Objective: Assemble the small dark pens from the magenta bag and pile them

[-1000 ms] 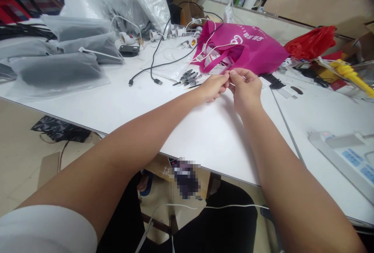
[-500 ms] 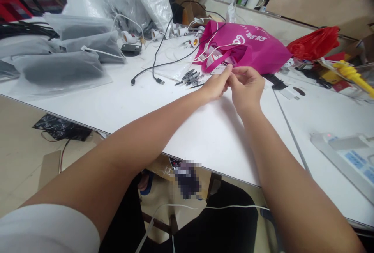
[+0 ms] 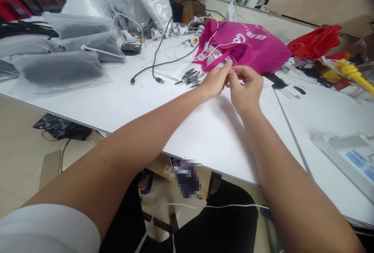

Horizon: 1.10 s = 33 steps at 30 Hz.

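Observation:
My left hand (image 3: 216,80) and my right hand (image 3: 247,88) meet over the white table (image 3: 210,128), fingertips pinched together. Whatever lies between the fingers is hidden from view. Just left of my left hand is a small pile of grey and black pen parts (image 3: 190,76). A thin dark refill with a yellow end (image 3: 194,86) lies beside that pile, partly covered by my left hand. Right behind my fingers is the open mouth of a magenta bag (image 3: 269,52), with white items and cables showing inside.
Black cable (image 3: 154,56) with USB ends crosses the table. Grey frosted pouches (image 3: 61,69) lie at left, with lamp sockets (image 3: 128,36) farther back. A red plastic bag (image 3: 315,42), yellow object (image 3: 352,74) and white device with blue keys (image 3: 350,155) are at right.
Both hands stay together and have shifted slightly to the left. The white card edge seen behind my left fingers is less visible now. The things on the table have not moved.

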Tool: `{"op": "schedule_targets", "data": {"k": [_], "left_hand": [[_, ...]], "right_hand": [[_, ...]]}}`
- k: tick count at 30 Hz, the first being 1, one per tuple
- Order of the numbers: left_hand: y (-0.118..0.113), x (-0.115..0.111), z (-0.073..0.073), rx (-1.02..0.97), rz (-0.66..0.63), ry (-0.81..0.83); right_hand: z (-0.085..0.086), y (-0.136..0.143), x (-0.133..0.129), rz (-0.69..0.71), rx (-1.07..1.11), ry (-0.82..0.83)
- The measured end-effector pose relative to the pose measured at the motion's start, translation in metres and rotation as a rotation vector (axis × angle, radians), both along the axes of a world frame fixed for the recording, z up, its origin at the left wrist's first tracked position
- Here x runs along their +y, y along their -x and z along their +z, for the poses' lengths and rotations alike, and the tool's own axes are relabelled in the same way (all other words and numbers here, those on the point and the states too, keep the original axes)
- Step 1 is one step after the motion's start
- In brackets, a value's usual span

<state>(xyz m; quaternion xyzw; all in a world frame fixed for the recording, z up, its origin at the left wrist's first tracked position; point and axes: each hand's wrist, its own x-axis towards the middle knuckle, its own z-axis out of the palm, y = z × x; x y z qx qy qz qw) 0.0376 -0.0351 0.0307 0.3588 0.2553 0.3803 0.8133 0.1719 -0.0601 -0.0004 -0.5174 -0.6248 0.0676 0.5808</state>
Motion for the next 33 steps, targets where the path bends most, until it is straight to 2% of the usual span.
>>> {"op": "schedule_targets", "data": {"k": [3,5,13,18,22,24,27,30,33], "left_hand": [[0.0,0.001,0.0,0.044,0.122,-0.15],[0.002,0.003,0.0,0.046,0.107,-0.182],[0.013,0.015,0.001,-0.094,0.003,-0.056],[0.013,0.014,0.002,-0.164,0.034,0.005],[0.019,0.016,0.009,-0.151,0.057,-0.011],[0.026,0.02,0.014,-0.132,0.111,-0.036],[0.037,0.03,0.017,-0.115,0.222,-0.055],[0.041,0.036,0.014,-0.104,0.329,-0.04],[0.039,0.035,0.01,-0.09,0.375,-0.037]], "right_hand": [[-0.003,-0.001,0.003,-0.003,0.046,0.013],[-0.007,-0.002,0.006,0.003,0.083,0.022],[-0.021,-0.002,0.014,0.02,0.161,0.122],[-0.023,-0.003,0.015,-0.015,0.076,0.179],[-0.02,-0.002,0.013,-0.031,0.053,0.233],[-0.017,-0.001,0.009,-0.064,-0.04,0.252],[-0.013,0.004,0.0,-0.081,-0.341,0.258],[-0.013,0.011,-0.008,-0.019,-0.595,0.33],[-0.016,0.019,-0.012,0.0,-0.706,0.417]]}}
